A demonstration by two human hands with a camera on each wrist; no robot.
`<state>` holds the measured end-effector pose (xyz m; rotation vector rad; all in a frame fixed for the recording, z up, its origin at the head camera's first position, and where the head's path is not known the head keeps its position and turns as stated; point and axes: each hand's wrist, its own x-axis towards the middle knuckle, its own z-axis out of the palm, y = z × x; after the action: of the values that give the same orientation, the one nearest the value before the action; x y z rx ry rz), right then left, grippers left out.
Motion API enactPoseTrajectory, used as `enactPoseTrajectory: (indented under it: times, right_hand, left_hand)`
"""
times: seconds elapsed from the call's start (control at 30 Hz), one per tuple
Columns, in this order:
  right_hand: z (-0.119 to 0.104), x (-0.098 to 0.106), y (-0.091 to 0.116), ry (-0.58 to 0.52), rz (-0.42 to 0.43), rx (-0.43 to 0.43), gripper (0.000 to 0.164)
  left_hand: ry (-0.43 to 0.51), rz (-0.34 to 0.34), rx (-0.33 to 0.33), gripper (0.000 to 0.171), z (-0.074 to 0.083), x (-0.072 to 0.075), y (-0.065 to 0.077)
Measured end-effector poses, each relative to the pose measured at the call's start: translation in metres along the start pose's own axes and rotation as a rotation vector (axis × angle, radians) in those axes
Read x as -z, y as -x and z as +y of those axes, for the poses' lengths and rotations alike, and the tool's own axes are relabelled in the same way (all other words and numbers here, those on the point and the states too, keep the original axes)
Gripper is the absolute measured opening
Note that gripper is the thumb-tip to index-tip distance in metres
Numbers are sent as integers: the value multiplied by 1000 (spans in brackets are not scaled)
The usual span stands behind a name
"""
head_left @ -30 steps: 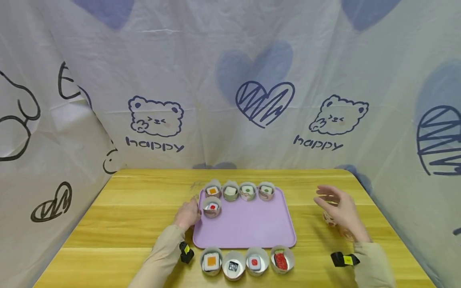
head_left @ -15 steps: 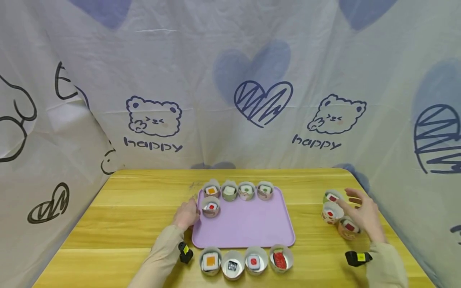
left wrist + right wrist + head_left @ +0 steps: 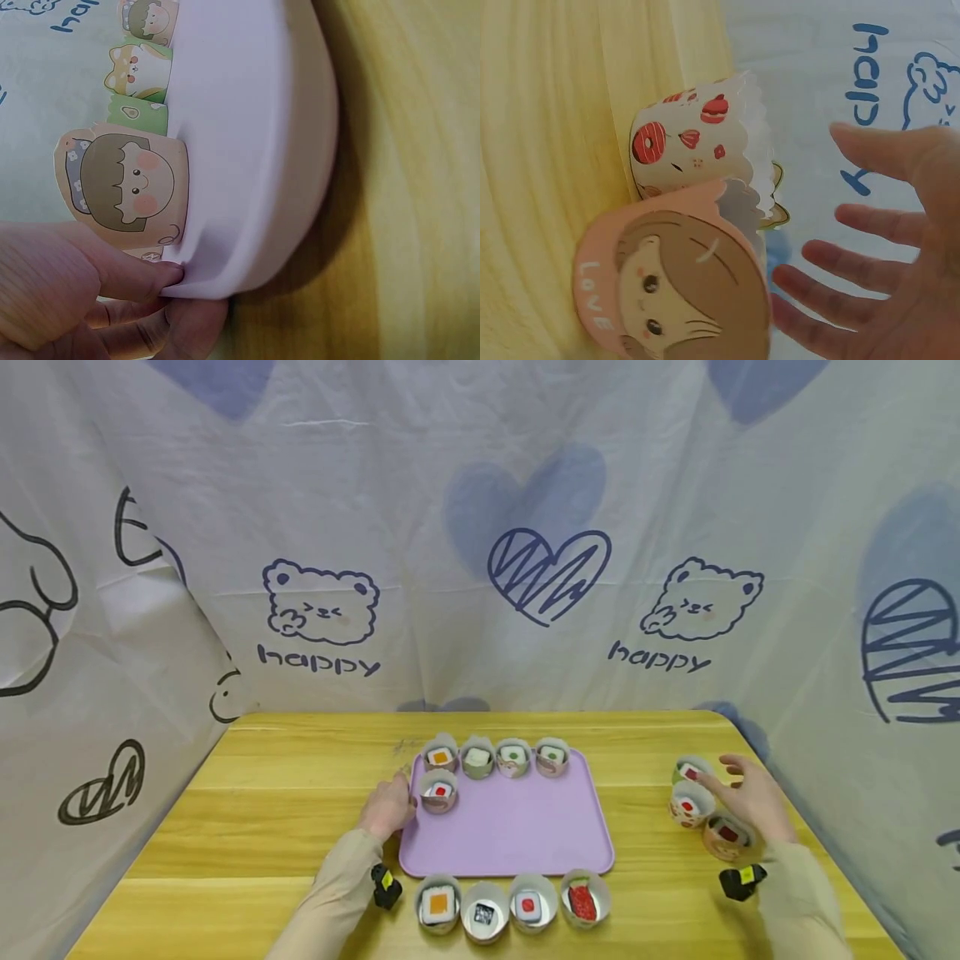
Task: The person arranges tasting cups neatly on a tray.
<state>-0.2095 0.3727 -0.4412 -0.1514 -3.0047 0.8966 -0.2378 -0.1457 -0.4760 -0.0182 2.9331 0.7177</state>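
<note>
My left hand (image 3: pixel 387 810) pinches the left edge of a lilac tray (image 3: pixel 517 839); in the left wrist view its thumb (image 3: pixel 142 276) lies inside the rim, fingers underneath. On the right, my right hand (image 3: pixel 759 806) hovers with spread fingers, holding nothing. Three paper baking cups stand beside it: a greenish one (image 3: pixel 680 770) at the back, a white one with red prints (image 3: pixel 690 139) and a pink one with a cartoon girl (image 3: pixel 682 285). Each contains a small toy sushi piece with a red centre. The thumb reaches over the white cup in the head view.
Along the tray's far edge stands a row of several filled cups (image 3: pixel 480 768), with one more cup (image 3: pixel 437 804) in front at the left. Another row of filled cups (image 3: pixel 486 927) stands on the wooden table (image 3: pixel 262 827) before the tray. A printed curtain (image 3: pixel 450 652) hangs behind.
My right hand has moved right, uncovering the three cups there, and then dipped slightly toward them. My left hand keeps its place on the tray.
</note>
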Motion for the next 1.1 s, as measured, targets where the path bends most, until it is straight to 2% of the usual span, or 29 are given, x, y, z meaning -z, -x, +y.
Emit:
enactPoseTrajectory:
  times: [0.17,0.4,0.57,0.67,0.8,1.1]
  right_hand:
    - [-3,5,-5,43,-94,25,84]
    - [-21,27,-10,121,-130,49,87]
    - [-33,39,-26,121,-195,33,89]
    - [-37,37,-38,83,-266,-22,91]
    - [-31,28,-53,52,-343,-89,94]
    - [-19,10,-70,42,-408,-109,93]
  left_hand:
    - [5,1,-2,27,0,0,0]
    - [-14,23,-23,25,2,2,0]
    - [-12,18,-18,25,1,3,0]
    - [-6,12,-10,23,0,3,0]
    - [-2,1,1,24,0,3,1]
    - [-1,-5,9,24,2,1,1]
